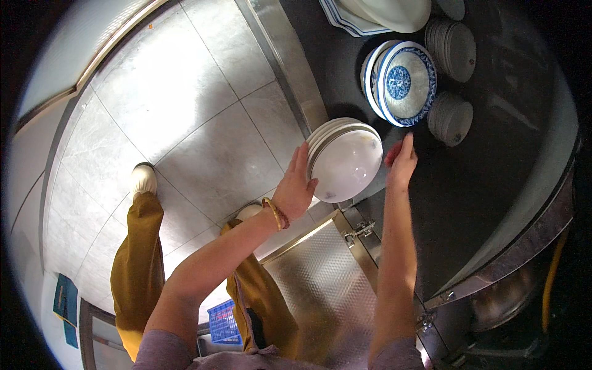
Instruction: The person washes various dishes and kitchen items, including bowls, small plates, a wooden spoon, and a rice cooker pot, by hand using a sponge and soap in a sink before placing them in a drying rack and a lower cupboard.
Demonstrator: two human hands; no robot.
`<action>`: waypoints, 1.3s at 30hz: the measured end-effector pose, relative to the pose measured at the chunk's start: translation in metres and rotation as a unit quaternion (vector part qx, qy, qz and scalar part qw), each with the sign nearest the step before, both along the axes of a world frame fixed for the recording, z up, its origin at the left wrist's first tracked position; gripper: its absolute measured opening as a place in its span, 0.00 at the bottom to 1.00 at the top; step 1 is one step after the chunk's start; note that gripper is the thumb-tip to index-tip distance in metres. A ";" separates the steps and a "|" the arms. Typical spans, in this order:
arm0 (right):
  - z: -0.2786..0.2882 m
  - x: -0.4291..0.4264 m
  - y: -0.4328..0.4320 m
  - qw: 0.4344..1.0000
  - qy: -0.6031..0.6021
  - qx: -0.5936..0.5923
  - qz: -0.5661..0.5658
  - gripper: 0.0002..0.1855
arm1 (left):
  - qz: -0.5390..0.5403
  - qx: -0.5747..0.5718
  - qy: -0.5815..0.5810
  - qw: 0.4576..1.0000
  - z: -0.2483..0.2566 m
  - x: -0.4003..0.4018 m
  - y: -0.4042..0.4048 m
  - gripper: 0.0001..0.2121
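Note:
A stack of white bowls or dishes (347, 162) stands near the metal edge of a dark shelf. Against its left side lies my left hand (296, 187), fingers stretched along the rims and thumb apart. My right hand (401, 162) is just right of the stack, its index finger extended upward and something red at its palm side; whether it holds this is unclear. Beyond that fingertip sits a stack of blue-and-white patterned bowls (407, 83). Stacks of small plates (451, 51) and small dishes (451, 119) are to its right.
Large white plates, one with blue lines (354, 21), lie at the top. Below the shelf, a textured metal door (323, 268) with hinges stands open beside my legs. A blue plastic basket (225, 322) is at the lower left, over a tiled floor (217, 152).

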State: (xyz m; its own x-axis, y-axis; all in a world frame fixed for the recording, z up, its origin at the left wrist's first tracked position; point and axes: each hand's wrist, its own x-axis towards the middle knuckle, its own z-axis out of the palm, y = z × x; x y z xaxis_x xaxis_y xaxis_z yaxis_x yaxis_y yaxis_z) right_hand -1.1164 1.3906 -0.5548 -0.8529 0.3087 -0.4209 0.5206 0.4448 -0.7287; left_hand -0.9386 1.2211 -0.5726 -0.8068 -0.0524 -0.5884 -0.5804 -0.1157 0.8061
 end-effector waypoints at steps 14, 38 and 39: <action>-0.032 0.145 0.020 0.841 -0.113 -0.394 -0.353 0.27 | -0.230 0.035 0.034 0.972 -0.002 -0.051 0.055 0.34; 0.010 0.168 -0.027 0.914 -0.128 -0.349 -0.162 0.44 | 0.162 -0.176 0.023 0.971 0.074 0.074 -0.271 0.24; 0.020 0.181 -0.044 0.923 -0.150 -0.326 -0.139 0.42 | 0.219 -0.165 0.049 0.960 0.094 0.081 -0.291 0.23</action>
